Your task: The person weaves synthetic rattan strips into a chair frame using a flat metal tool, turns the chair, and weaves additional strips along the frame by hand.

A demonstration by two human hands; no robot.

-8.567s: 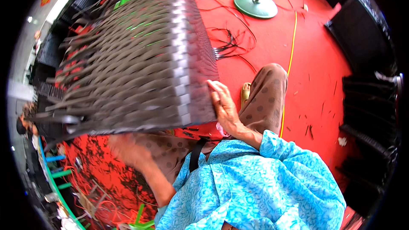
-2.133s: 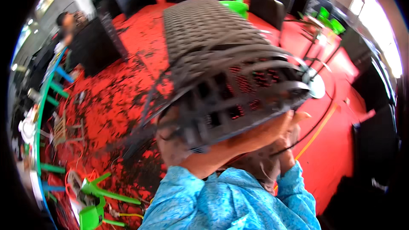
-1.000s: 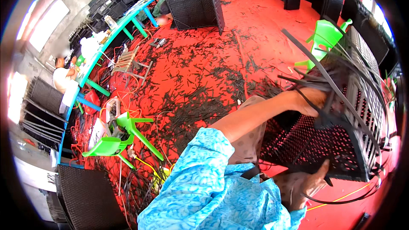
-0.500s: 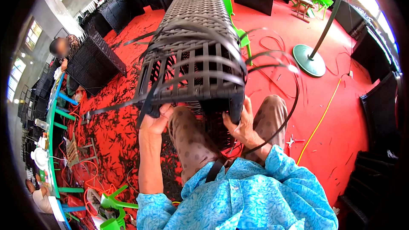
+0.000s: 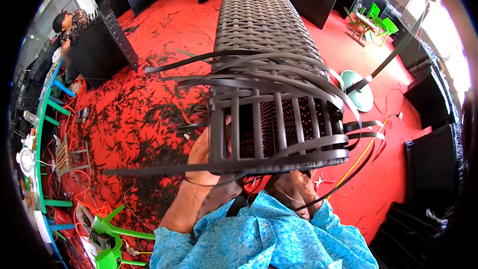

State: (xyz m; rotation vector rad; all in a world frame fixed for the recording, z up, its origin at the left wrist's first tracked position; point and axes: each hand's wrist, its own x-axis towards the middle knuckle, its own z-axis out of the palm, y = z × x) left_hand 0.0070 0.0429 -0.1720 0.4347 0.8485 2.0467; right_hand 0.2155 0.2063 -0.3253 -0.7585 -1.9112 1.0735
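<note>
While left hand point(image 5: 199, 155) grasps wicker frame point(image 5: 266, 35) by near left corner, right hand point(image 5: 302, 184) sits underneath; grip hidden, can't tell.

Dark woven frame point(image 5: 264, 25), near end partly open, loose strips point(image 5: 164, 170) trailing

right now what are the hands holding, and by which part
A dark woven frame: the left hand grips its near left corner; the right hand is under its near end, its grip hidden.
</note>
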